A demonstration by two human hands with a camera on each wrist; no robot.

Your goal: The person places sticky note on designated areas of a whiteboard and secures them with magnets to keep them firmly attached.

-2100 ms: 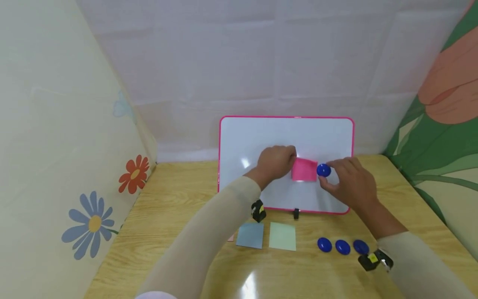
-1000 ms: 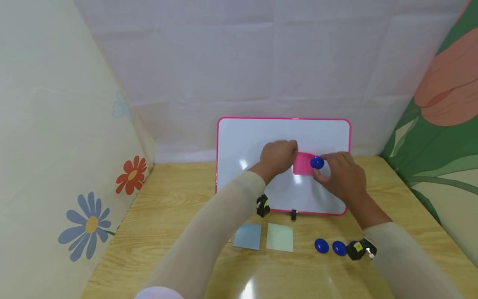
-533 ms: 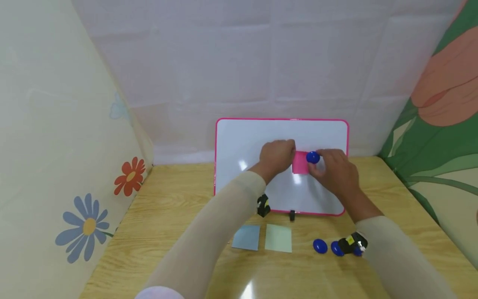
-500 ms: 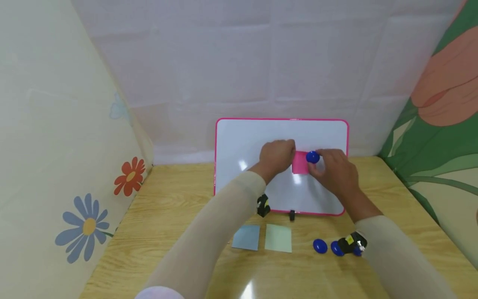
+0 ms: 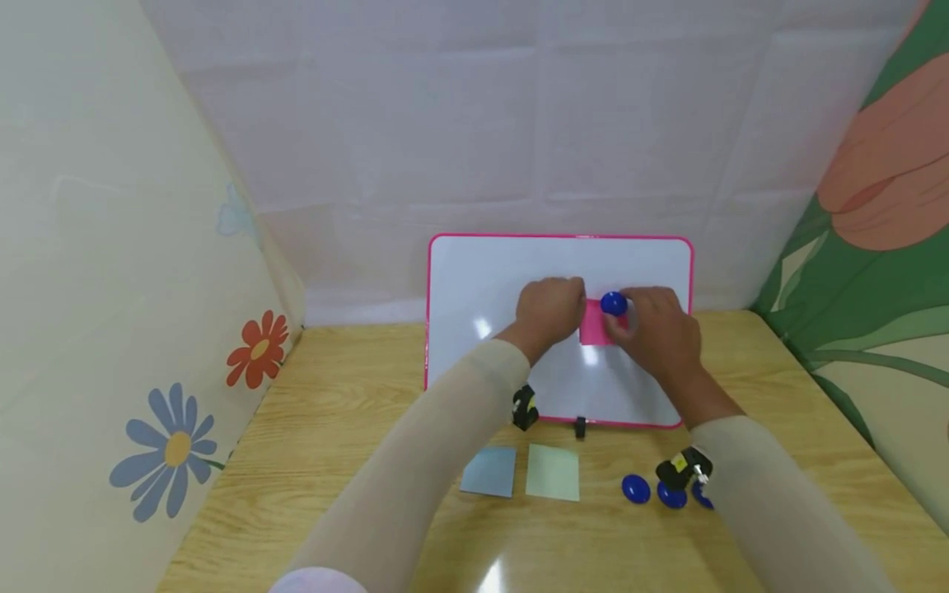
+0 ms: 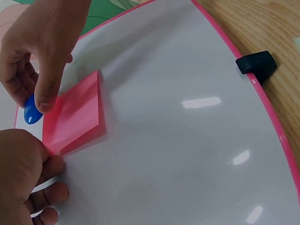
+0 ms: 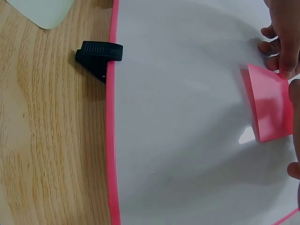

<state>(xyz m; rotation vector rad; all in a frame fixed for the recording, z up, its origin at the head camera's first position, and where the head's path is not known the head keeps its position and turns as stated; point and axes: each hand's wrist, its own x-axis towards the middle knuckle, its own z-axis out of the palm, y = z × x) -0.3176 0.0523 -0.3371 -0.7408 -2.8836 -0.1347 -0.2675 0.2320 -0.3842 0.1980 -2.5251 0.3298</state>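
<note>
A pink sticky note (image 5: pixel 596 326) lies against the white face of a pink-framed whiteboard (image 5: pixel 482 272). My left hand (image 5: pixel 550 308) pinches the note at its top left corner, and in the left wrist view its lower edge stands off the board. Between thumb and fingers my right hand (image 5: pixel 660 329) holds a round blue magnet (image 5: pixel 613 304), which overlaps the note's top edge in the head view. In the left wrist view the blue magnet (image 6: pixel 32 110) shows beside the right thumb. The right wrist view hides the magnet behind the hand.
A black clip foot (image 5: pixel 581 427) sits on the board's lower edge. On the wooden table (image 5: pixel 356 387) in front lie a blue sticky note (image 5: pixel 488 471), a pale green one (image 5: pixel 553 473) and several blue magnets (image 5: pixel 635 489), partly behind the right wrist camera (image 5: pixel 682 471).
My right hand has carried the blue magnet left and up, from beside the pink note to over its top edge. The left hand raised the note slightly, then stayed put.
</note>
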